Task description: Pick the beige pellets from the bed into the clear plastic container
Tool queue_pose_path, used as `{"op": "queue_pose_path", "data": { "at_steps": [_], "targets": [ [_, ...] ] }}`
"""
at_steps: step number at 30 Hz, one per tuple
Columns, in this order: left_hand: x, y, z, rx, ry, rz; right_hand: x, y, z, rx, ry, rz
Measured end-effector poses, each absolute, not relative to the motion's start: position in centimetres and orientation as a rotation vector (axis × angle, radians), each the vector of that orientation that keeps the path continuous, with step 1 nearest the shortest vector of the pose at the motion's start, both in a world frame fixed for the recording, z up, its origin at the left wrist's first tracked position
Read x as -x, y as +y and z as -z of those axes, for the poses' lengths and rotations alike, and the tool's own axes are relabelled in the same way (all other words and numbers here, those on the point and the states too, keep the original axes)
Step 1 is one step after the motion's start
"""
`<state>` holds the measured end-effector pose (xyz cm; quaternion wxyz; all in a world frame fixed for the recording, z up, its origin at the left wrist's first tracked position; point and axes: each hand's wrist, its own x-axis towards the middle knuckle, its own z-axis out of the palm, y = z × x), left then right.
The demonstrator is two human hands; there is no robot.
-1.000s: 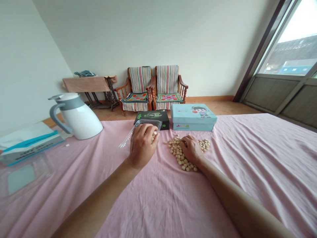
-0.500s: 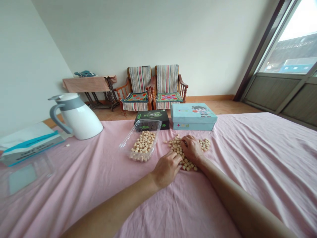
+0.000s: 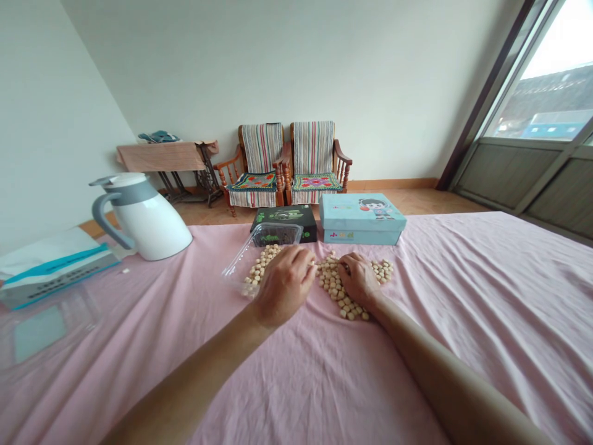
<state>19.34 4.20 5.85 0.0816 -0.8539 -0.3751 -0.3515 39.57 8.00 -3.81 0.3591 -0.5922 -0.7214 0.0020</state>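
Right fingers (image 3: 351,262) atop pale nuggets (image 3: 330,283)

Moving back toward the clear plastic container (image 3: 235,256), the person's left hand (image 3: 285,284) is leaving the loose pile of small beige pieces (image 3: 330,282) it was reaching half a second earlier, and is now blocking the view of some pieces inside (image 3: 262,262) that were showing then.

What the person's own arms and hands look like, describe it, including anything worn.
The left hand and right hand are ungloved, with no ring visible. The left forearm and right forearm show no sleeve, watch or bracelet.
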Motion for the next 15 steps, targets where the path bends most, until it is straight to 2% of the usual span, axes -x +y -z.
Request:
{"op": "queue_pose_path", "data": {
  "at_steps": [3, 6, 15],
  "targets": [
    [-18.2, 4.8, -7.1, 2.368, -1.173, 1.201, -39.5, 7.9, 3.7, 1.544, -1.863, -0.005],
    [-18.5, 4.5, -6.4, 2.445, -1.092, 1.282, -39.5, 7.9, 3.7, 1.544, -1.862, 0.006],
    [-22.6, 3.4, 0.8, 2.987, -1.06, 0.846, -39.6, 8.3, 4.1, 1.503, -1.799, -0.032]
  ]
}}
